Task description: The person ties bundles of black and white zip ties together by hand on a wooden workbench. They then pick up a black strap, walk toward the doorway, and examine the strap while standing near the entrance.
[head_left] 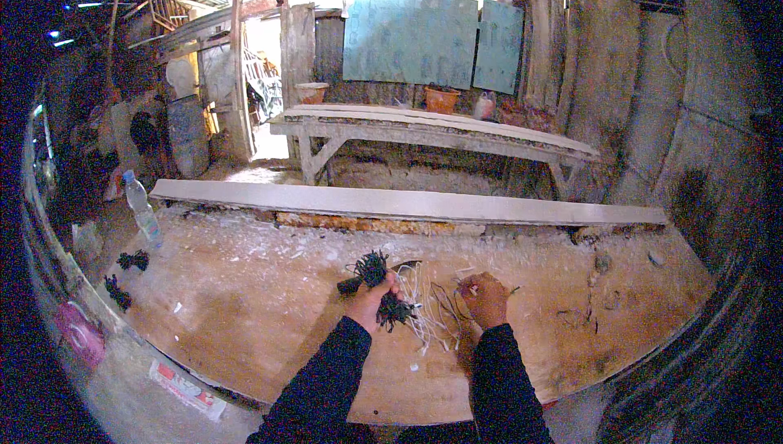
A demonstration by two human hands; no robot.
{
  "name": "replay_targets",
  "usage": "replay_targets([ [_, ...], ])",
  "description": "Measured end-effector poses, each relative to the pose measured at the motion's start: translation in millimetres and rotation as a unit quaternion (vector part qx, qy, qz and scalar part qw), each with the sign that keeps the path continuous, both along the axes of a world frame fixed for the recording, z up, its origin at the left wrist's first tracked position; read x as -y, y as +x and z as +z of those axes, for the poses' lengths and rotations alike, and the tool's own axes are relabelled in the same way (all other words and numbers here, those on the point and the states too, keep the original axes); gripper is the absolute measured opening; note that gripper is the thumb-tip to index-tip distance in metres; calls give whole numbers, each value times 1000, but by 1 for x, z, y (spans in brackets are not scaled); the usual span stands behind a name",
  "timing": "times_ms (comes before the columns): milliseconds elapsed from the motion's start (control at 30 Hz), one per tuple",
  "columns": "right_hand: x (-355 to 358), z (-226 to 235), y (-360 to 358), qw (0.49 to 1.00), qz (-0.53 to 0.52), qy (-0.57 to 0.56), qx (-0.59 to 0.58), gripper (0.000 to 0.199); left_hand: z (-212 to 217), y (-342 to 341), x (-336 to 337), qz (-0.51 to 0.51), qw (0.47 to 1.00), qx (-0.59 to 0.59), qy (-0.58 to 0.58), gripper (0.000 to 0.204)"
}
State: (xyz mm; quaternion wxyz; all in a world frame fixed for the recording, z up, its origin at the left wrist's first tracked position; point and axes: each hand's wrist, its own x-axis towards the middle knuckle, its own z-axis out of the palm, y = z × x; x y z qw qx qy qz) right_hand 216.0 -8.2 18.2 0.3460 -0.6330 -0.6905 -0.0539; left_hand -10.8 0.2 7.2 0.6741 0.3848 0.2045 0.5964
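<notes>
My left hand [371, 305] is closed round the middle of a bundle of short dark strips [371, 268], whose frayed ends stick out above and below the fingers. Partly behind that hand lies a dark, narrow thing like a knife [349, 286]. Loose white strings [426, 323] spread over the wooden tabletop [269, 322] between my hands. My right hand [486, 297] is closed in a pinch beside them. A thin dark cord [448, 304] runs toward its fingers, and a short dark end pokes out at its far side.
Two similar dark bundles [133, 260] lie at the table's left, near a clear plastic bottle [140, 207]. A long pale board [391, 201] runs along the table's back edge. Beyond stands a wooden bench [391, 122] with an orange pot [442, 100].
</notes>
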Motion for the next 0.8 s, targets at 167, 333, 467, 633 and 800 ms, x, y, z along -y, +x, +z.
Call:
replay_targets([
  [167, -4, 0, -11, 894, 194, -59, -400, 10, -7, 6, -3, -18, 999, -9, -49, 19],
  [333, 6, 10, -23, 816, 258, -163, -491, 11, -12, 12, -2, 9, 994, -108, 2, 17],
  [467, 11, 11, -31, 801, 272, -194, -498, 11, -9, 17, 5, 32, 974, -222, 31, 18],
  [633, 10, 4, -40, 788, 293, -195, -505, 8, 9, 23, 17, 10, 949, -304, 85, 27],
  [800, 18, 8, -43, 755, 312, -231, -529, 11, 14, 17, 22, 59, 886, -430, 165, 35],
])
